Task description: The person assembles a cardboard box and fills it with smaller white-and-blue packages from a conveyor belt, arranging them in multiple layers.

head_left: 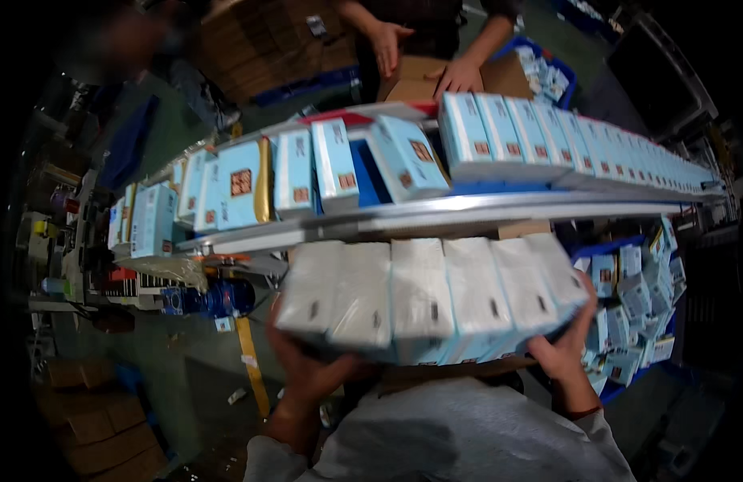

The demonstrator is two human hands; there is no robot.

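Between my two hands, in front of my body, I hold a row of several white and light-blue tissue packs squeezed side by side. My left hand presses the left end, its fingers partly hidden behind the packs. The right end is gripped by my right hand, thumb on the near lower edge. Just beyond runs a conveyor with a metal edge and blue belt. On it, upright packs stand tightly lined up at the right, while packs at the left stand looser, some tilted.
Across the conveyor, another person's hands rest at an open cardboard box. A blue bin at my right is piled with loose packs. A blue motor sits below the conveyor. Stacked cartons stand at lower left.
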